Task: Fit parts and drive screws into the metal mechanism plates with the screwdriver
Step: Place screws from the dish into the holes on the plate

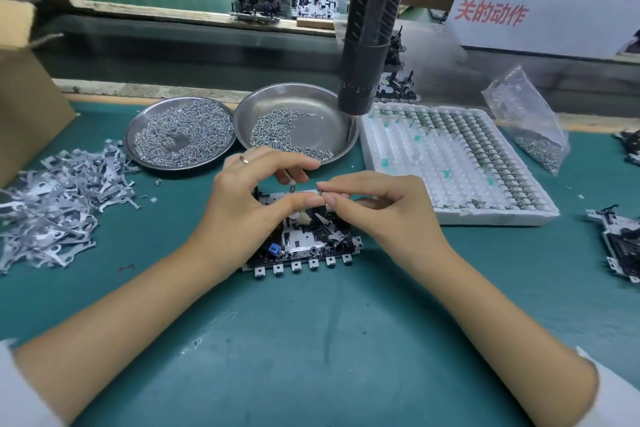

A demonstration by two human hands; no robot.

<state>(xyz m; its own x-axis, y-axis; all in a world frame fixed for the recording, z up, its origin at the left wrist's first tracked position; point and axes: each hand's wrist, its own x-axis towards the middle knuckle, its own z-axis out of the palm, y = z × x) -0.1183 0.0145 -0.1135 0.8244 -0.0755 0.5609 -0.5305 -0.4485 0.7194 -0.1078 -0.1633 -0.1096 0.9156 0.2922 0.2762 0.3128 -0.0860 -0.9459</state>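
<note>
The metal plate (304,246) lies in the middle of the green desk (311,340), and both hands meet just above its far edge. The left hand (249,191) and the right hand (377,204) each have thumb and forefinger curled, pinching a small screw (320,191) between them. The screwdriver (370,28) hangs over two steel dishes (311,97) of screws toward the far edge, beside a white tray (485,215).

Both forearms bare, reaching in from the lower corners; left hand (242,191) fingers curled, thumb meeting fingertips; right hand (374,204) pinching thumb to forefinger; fingertips nearly touching.
</note>
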